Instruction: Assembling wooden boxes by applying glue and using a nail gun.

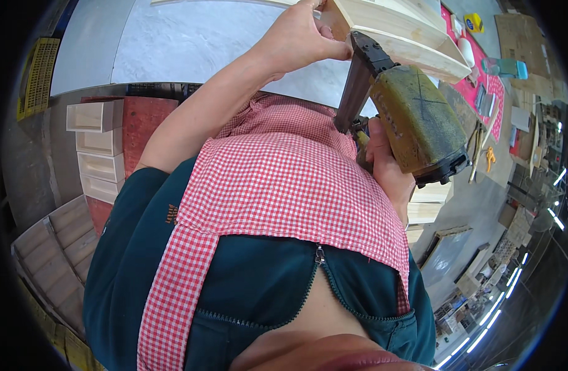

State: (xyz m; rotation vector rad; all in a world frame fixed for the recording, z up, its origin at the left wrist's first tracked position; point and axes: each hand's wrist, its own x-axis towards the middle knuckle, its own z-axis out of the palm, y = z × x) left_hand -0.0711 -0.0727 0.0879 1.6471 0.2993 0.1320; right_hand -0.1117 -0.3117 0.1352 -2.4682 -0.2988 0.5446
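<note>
My left hand (299,38) is closed round the near left corner of a pale wooden box (414,52), its thumb pressed against the end board. My right hand (385,154) grips a nail gun (420,120) with a worn yellow body and a black nose and magazine. The nose of the nail gun lies right at the box's corner, close to my left thumb. Whether it touches the wood I cannot tell. Much of the right hand's grip is hidden behind the tool's body. The box's far end runs out of view at the top.
The box is over a white marbled tabletop (166,46). Small wooden boxes (101,139) are stacked at the left by a red board (145,120). A yellow crate (38,74) stands far left. On the right, a pink cloth (495,99) bears a blue-capped bottle (509,68) and a yellow tub (474,23).
</note>
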